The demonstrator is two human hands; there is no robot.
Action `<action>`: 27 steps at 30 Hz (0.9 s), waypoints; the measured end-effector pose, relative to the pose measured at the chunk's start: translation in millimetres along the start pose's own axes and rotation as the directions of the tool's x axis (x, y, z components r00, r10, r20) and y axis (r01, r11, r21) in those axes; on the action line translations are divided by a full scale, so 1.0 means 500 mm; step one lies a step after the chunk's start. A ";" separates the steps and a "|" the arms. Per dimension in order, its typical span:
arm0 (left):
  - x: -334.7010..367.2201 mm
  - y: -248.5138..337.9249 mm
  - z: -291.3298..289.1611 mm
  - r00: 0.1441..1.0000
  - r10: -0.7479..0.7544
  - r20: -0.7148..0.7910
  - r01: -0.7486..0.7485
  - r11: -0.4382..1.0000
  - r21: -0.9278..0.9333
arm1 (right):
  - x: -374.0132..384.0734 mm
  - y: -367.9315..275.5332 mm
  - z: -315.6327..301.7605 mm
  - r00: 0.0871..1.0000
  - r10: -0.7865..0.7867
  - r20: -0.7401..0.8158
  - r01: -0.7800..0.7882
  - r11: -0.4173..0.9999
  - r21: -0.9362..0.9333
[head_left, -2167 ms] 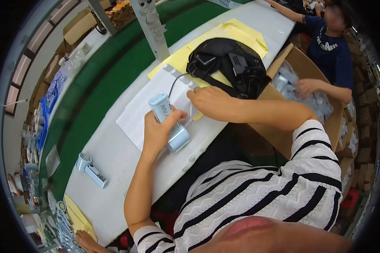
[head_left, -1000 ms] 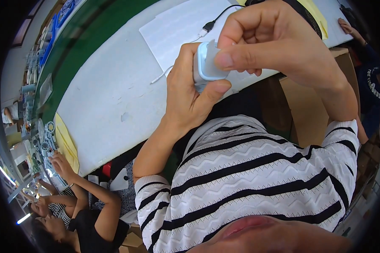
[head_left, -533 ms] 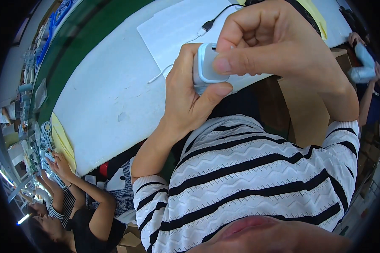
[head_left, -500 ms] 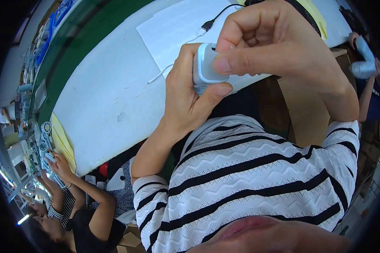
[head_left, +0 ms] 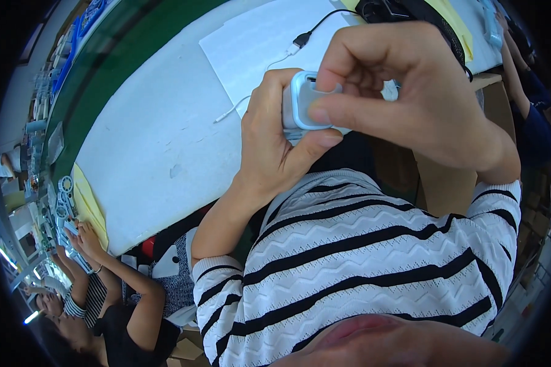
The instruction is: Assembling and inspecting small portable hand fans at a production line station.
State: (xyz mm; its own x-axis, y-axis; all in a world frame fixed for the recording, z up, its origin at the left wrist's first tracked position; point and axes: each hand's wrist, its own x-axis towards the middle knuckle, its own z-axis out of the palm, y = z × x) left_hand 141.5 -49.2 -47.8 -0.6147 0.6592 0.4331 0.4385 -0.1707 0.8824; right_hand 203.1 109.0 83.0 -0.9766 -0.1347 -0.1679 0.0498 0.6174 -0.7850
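Observation:
My left hand (head_left: 264, 144) is wrapped round a small light-blue and white device (head_left: 289, 109) with rounded corners, its end face turned toward the right. A dark slot shows near the top of that face. Over it lies a thin pale grey film-like piece (head_left: 315, 99), pinched at its edge between the thumb and index finger of my right hand (head_left: 404, 92). The other fingers of this hand are curled in. My hands cover much of the device, and its underside is hidden.
White sheets (head_left: 239, 49) lie on the pale table (head_left: 165, 147), with a white cable (head_left: 226, 115) joined to a black plug (head_left: 301, 40). A black bag (head_left: 438, 24) stands at the far right. Co-workers' hands (head_left: 86, 238) are at the left; a cardboard box (head_left: 444, 177) stands right of me.
My right hand has come down and nearer, its thumb still on the device's face. The device has shifted slightly right and down. A co-worker's arm at the right has moved toward the table.

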 end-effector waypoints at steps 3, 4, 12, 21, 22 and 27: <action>-0.005 -0.010 0.000 0.999 0.042 0.003 -0.042 0.997 0.065 | -0.007 0.007 0.019 0.955 -0.118 -0.274 0.126 0.992 0.014; -0.005 -0.009 -0.001 0.998 0.056 0.004 -0.056 0.995 0.088 | -0.007 0.011 0.025 0.920 -0.155 -0.361 0.170 0.985 0.012; -0.006 0.006 -0.010 0.990 0.137 -0.041 -0.134 0.988 0.079 | 0.006 0.062 0.064 0.979 -0.156 -0.131 0.202 0.814 0.544; -0.004 0.024 -0.116 0.958 0.260 0.119 -0.284 0.819 0.498 | 0.044 0.126 0.066 0.936 -0.112 -0.335 0.294 0.772 0.563; -0.007 0.038 -0.158 0.994 0.072 0.083 -0.105 0.858 0.502 | 0.050 0.147 0.048 0.935 -0.108 -0.339 0.295 0.768 0.568; -0.061 0.041 -0.411 0.990 -0.055 0.127 -0.107 0.278 0.955 | 0.083 0.211 0.021 0.900 -0.001 -0.435 0.021 0.999 0.041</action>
State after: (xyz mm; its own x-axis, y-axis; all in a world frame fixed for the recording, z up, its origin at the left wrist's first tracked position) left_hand 34.3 -223.2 -4.9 -0.5500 0.7551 0.3568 0.8133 0.5814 0.0232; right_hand 170.0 160.1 -13.0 -0.9703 0.2156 0.1093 0.0380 0.5825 -0.8119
